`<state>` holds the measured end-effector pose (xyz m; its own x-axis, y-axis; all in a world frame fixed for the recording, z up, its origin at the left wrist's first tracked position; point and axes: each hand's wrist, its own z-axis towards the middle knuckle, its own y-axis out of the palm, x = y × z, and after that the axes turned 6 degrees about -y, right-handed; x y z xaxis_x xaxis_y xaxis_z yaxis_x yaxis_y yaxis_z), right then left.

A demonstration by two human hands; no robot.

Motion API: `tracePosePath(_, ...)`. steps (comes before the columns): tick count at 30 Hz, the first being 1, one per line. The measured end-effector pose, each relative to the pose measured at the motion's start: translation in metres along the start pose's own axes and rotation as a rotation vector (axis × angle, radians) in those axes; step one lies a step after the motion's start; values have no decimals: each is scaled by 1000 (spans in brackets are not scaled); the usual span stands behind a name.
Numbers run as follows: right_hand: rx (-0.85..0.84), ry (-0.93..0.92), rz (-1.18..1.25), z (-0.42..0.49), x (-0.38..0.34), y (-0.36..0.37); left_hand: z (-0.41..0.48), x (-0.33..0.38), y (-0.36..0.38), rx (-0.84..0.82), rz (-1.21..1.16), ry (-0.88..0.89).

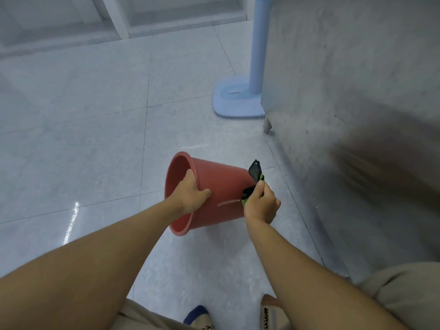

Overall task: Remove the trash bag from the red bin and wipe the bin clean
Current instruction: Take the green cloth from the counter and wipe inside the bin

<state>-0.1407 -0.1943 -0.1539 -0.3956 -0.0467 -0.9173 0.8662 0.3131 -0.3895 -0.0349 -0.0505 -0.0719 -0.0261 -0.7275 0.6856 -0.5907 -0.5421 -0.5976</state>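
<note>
The red bin point(221, 182) is held off the floor, tipped on its side with its open mouth facing left. My left hand point(190, 194) grips its rim, fingers inside and thumb on the outer wall. My right hand point(260, 203) is closed on a black and green cloth point(254, 173) pressed against the bin's outer wall near its base. No trash bag is visible in the bin.
A pale blue stand point(238, 98) with a flat base and upright pole sits on the tiled floor point(83, 127) beyond the bin. A grey cabinet or wall point(345, 67) with a small foot runs along the right. My feet in slippers are at the bottom edge.
</note>
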Motion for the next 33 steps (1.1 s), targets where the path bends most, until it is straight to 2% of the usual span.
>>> tracePosePath(8,-2,27,-6,1,-3,0,7,0,-7,242,-18,-1)
tracePosePath(16,0,35,10,1,-8,-1,6,0,-3,198,-37,34)
tracePosePath(19,-12,-91,4,-3,-18,0,6,1,-2,222,-42,13)
tracePosePath(25,-159,-590,-140,-36,-53,19,8,9,5,236,-123,28)
tracePosePath(27,-249,-691,-167,-47,-52,31,9,11,8,222,-166,44)
tracePosePath(31,-275,-644,-277,-48,-31,45,16,7,13,276,-192,6)
tracePosePath(33,-281,-535,-336,-36,-14,44,20,1,11,285,-214,-34)
